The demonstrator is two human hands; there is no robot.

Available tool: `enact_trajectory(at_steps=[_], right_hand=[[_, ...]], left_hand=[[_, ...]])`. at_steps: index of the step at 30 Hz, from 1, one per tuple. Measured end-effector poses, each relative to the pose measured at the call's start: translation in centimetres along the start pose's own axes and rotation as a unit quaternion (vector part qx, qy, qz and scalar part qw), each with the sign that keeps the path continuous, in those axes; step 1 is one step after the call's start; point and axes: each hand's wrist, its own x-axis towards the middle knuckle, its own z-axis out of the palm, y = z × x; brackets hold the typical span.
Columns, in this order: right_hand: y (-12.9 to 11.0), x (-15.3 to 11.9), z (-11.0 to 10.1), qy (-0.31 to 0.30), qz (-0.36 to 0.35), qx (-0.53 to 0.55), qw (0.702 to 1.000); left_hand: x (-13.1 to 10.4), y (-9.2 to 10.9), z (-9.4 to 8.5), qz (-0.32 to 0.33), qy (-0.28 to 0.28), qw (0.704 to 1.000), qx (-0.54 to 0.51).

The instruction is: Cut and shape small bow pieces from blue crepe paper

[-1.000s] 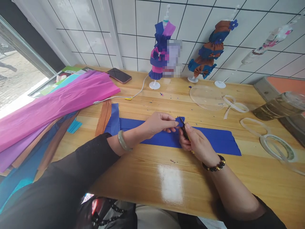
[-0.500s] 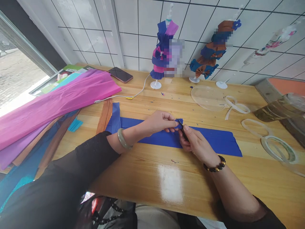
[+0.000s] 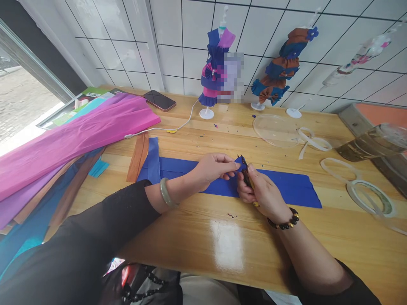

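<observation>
Above the table's middle, my left hand (image 3: 218, 168) pinches a small folded piece of blue crepe paper (image 3: 238, 161) between thumb and fingers. My right hand (image 3: 259, 186) is wrapped around small dark scissors (image 3: 244, 164) with some yellow at the handle. The blades sit at the edge of the blue piece, pointing up and away from me. Beneath both hands lies a long strip of blue crepe paper (image 3: 291, 188), flat on the table. A shorter blue strip (image 3: 154, 159) crosses its left end, beside a brown strip (image 3: 139, 157).
Pink crepe paper (image 3: 104, 123) and other coloured sheets cover the left side. A phone (image 3: 160, 101) lies behind. Paper-dressed figures (image 3: 210, 80) stand along the tiled wall. At right are a tape roll (image 3: 370, 198), a clear disc (image 3: 276, 130) and a jar (image 3: 373, 142).
My right hand has turned a little, so the scissors stand more upright and more of them shows. My left hand still pinches the blue piece. The view has shifted slightly.
</observation>
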Motion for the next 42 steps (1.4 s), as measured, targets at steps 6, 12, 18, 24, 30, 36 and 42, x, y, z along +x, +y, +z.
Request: enact_trajectory(at_steps=[6, 12, 18, 24, 30, 36, 42], right_hand=[[0.2, 0.0, 0.1, 0.019, -0.005, -0.002, 1.000], [0.2, 0.0, 0.3, 0.035, -0.014, -0.005, 0.999], [0.2, 0.0, 0.3, 0.050, -0.030, -0.052, 0.997], [0.1, 0.1, 0.1, 0.053, -0.031, -0.076, 0.995], [0.2, 0.1, 0.2, 0.053, -0.029, -0.070, 0.996], [0.5, 0.2, 0.2, 0.044, -0.020, -0.031, 0.998], [0.3, 0.2, 0.3, 0.045, -0.021, -0.026, 0.998]], left_hand=[[-0.3, -0.2, 0.4, -0.019, -0.009, 0.998, -0.061], [-0.3, -0.8, 0.4, -0.017, -0.016, 0.996, -0.089], [-0.3, -0.7, 0.4, -0.020, -0.011, 0.996, -0.086], [0.0, -0.5, 0.3, -0.020, 0.017, 0.998, -0.060], [0.0, -0.3, 0.3, -0.028, 0.004, 0.998, -0.057], [-0.2, -0.8, 0.1, -0.052, -0.037, 0.990, -0.123], [-0.1, -1.2, 0.1, -0.061, -0.050, 0.985, -0.156]])
